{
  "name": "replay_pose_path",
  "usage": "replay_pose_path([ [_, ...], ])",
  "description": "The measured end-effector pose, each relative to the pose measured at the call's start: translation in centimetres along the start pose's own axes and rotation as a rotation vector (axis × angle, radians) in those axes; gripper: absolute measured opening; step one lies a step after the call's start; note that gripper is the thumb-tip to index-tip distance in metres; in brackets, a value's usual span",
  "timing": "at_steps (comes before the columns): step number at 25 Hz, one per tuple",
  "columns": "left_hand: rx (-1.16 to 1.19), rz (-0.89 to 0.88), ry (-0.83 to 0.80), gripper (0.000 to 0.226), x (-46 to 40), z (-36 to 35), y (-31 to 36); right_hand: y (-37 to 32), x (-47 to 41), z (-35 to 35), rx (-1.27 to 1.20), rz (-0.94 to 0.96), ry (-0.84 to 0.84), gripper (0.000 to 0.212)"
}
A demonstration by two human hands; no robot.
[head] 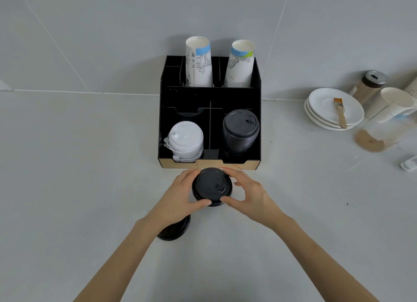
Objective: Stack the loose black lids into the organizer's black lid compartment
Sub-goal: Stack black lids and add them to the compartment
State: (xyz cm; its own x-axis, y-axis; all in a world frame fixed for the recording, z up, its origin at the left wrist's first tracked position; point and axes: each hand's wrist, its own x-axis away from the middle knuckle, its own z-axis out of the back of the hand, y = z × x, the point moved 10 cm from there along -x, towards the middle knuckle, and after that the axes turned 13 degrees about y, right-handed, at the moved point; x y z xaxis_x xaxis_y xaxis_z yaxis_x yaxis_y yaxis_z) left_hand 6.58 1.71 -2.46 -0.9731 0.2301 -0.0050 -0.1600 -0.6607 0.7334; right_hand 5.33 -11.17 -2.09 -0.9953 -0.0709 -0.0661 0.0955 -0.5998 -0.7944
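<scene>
A small stack of loose black lids (pixel 211 186) sits on the counter just in front of the black organizer (pixel 165 126). My left hand (pixel 180 194) grips its left side and my right hand (pixel 244 192) grips its right side, thumbs at the near edge. Another loose black lid (pixel 174 231) lies on the counter, partly hidden under my left wrist. In the organizer's front right compartment stands a tall stack of black lids (pixel 240 130). The front left compartment holds a stack of white lids (pixel 185 140).
Two stacks of printed paper cups (pixel 198 62) stand in the organizer's back compartments against the wall. To the right are stacked white saucers (pixel 325 112) with a brush (pixel 340 109), a shaker jar (pixel 370 85), white cups (pixel 391 103) and a brown spill (pixel 369 141).
</scene>
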Motion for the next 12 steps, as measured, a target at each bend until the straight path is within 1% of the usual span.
replay_pose_path([
  [6,0.073,-0.019,0.167,0.064,0.1,1.3,2.3,-0.9,0.4,2.1,-0.022,0.037,0.124,0.056],
  [9,0.064,-0.042,0.242,0.064,0.0,1.7,3.6,-1.1,0.5,2.9,-0.024,0.031,0.188,0.057],
  [12,0.058,-0.046,0.259,0.066,-0.5,1.5,4.3,-1.2,0.2,4.0,-0.02,0.026,0.236,0.056],
])
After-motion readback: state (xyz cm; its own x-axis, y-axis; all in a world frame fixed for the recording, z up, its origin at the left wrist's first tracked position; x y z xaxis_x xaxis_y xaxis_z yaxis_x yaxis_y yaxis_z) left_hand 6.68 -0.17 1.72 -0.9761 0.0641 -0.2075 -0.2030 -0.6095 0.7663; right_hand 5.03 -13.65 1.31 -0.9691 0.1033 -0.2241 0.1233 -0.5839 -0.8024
